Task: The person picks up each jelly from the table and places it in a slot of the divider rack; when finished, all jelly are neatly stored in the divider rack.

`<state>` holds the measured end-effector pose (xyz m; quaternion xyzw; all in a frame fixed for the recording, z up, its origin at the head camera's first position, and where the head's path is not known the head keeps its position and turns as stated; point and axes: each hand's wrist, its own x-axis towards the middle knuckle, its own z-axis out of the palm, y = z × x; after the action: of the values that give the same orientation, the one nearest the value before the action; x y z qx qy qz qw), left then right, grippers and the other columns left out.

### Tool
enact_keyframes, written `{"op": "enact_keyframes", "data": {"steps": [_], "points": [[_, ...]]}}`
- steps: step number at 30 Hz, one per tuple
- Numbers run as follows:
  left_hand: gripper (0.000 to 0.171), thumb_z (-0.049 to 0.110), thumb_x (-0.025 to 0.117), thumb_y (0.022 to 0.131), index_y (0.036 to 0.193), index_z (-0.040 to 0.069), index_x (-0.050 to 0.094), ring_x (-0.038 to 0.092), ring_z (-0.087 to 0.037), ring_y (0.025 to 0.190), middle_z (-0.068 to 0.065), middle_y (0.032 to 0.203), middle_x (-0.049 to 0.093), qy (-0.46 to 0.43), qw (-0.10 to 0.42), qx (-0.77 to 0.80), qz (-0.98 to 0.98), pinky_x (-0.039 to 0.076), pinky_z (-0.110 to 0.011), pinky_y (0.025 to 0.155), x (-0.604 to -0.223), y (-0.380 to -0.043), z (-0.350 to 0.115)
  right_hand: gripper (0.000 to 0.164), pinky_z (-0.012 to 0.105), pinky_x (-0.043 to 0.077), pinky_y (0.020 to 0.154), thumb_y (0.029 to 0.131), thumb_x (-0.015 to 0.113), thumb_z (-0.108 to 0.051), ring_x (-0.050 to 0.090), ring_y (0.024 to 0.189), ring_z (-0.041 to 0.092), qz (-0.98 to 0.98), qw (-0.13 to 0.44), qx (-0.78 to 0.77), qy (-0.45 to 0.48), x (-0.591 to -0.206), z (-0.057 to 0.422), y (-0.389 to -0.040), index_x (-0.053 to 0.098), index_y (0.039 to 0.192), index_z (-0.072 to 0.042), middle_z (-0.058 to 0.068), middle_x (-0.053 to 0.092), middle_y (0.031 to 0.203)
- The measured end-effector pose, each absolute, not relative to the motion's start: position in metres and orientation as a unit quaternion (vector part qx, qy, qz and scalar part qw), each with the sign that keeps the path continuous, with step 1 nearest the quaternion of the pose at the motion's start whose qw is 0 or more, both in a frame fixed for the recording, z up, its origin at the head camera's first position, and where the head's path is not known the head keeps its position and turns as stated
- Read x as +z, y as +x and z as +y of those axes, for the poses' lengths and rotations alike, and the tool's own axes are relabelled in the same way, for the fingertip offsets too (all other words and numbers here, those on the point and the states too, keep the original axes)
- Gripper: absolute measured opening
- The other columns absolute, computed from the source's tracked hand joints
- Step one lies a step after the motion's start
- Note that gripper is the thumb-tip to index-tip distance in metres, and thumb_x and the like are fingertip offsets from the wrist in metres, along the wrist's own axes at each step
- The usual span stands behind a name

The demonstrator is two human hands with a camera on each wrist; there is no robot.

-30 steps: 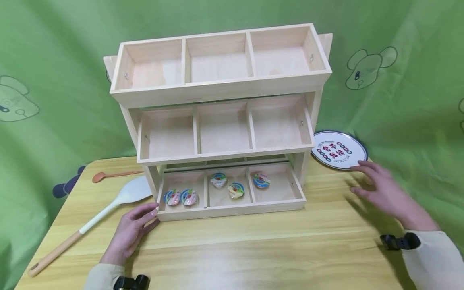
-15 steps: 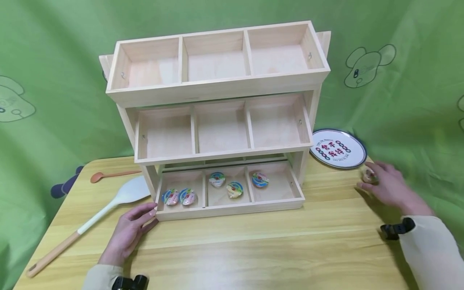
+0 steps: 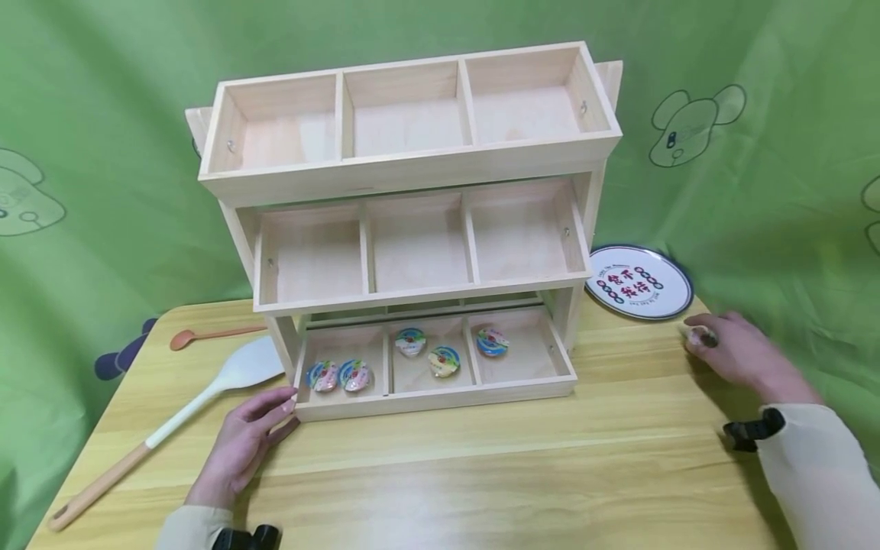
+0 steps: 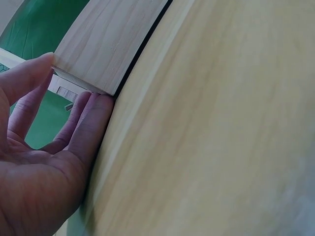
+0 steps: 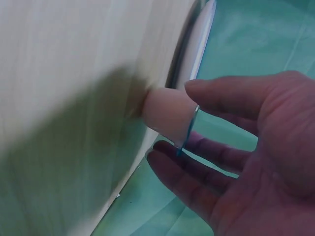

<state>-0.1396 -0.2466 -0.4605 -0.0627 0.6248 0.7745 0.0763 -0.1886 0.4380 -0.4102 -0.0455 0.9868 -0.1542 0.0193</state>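
A pale wooden three-tier rack [image 3: 412,172] stands on the table, each tier split into three compartments. Several small jelly cups lie in its bottom tray [image 3: 440,393]: a pink-topped pair on the left, a white one [image 3: 411,342] and a yellow one [image 3: 444,361] in the middle, one [image 3: 493,342] on the right. My left hand [image 3: 244,443] touches the bottom tray's front left corner with relaxed fingertips; the left wrist view shows this corner [image 4: 93,69] close. At the table's right edge, my right hand [image 3: 739,351] pinches another jelly cup [image 5: 170,113] between thumb and fingers.
A round white plate [image 3: 639,283] with red characters lies behind the right hand. Left of the rack are a white spatula [image 3: 206,401] with a wooden handle and a small orange-brown spoon [image 3: 186,338]. A green curtain [image 3: 756,191] hangs behind the table [image 3: 481,473].
My right hand has moved right from beside the plate and closed its fingers on a jelly cup at the table's right side. The left hand stays at the tray corner.
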Motion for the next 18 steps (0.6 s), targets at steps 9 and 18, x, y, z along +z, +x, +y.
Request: {"op": "enact_keyframes", "data": {"steps": [9,18], "points": [[0.023,-0.003,0.062,0.092,0.110,0.008,0.072,0.062,-0.020,0.108,-0.007,0.118,0.061,-0.062,0.078,0.779,0.619,0.052,-0.037,0.097,-0.460,-0.139,-0.247,0.040,0.069,0.043,0.080,0.089,0.070,-0.009,0.050,0.099,0.054,0.980,-0.029,-0.163,-0.107,-0.407,0.425,-0.179,0.057,0.123,0.007,0.039,0.053,0.110],[0.024,-0.003,0.062,0.093,0.113,0.006,0.071,0.061,-0.021,0.111,-0.007,0.119,0.060,-0.062,0.084,0.777,0.620,0.051,-0.037,0.098,-0.460,-0.139,-0.247,0.040,0.068,0.044,0.082,0.087,0.072,-0.005,0.051,0.102,0.052,0.972,-0.049,-0.179,-0.147,-0.402,0.401,-0.169,0.060,0.123,0.006,0.036,0.051,0.116]]}}
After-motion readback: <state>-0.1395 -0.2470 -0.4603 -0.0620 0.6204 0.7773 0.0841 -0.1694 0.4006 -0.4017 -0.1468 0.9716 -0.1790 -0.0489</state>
